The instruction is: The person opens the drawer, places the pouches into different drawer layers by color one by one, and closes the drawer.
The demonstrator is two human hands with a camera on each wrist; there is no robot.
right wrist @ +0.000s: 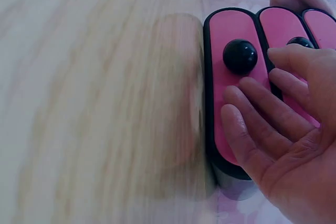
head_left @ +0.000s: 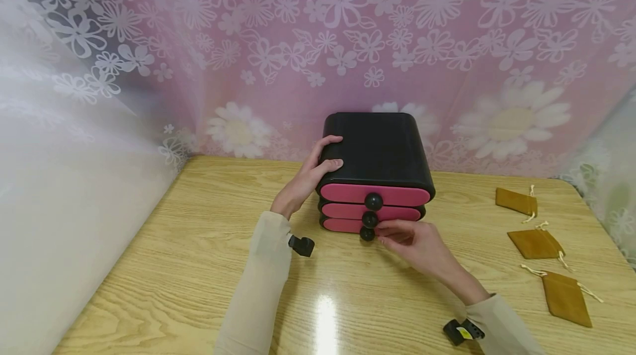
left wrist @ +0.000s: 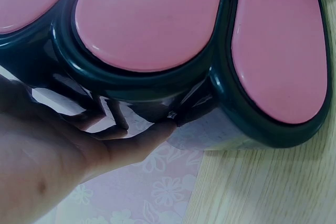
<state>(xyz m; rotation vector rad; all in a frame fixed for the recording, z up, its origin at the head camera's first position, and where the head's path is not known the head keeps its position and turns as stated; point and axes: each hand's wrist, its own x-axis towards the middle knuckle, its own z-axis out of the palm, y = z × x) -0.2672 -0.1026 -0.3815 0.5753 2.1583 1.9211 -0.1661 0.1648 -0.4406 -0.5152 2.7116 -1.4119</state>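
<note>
A small black drawer cabinet [head_left: 375, 148] with three pink drawer fronts and round black knobs stands on the table. My left hand [head_left: 310, 175] rests against its left side, fingertips and thumb over the top's edge. The left wrist view shows that hand [left wrist: 73, 145] with fingers extended along the glossy black side. At the front, my right hand [head_left: 414, 242] has its fingertips right by the middle knob [head_left: 370, 219] and the bottom knob [head_left: 367, 233]. In the right wrist view, loosely bent fingers [right wrist: 257, 124] lie beside the bottom drawer's knob [right wrist: 240, 56], grasping nothing. All three drawers look closed.
Three brown drawstring pouches with pale cords, the far one [head_left: 515, 200], the middle one [head_left: 535, 243] and the near one [head_left: 566, 297], lie along the right of the wooden table [head_left: 164, 266]. A floral curtain [head_left: 278, 57] hangs behind the cabinet.
</note>
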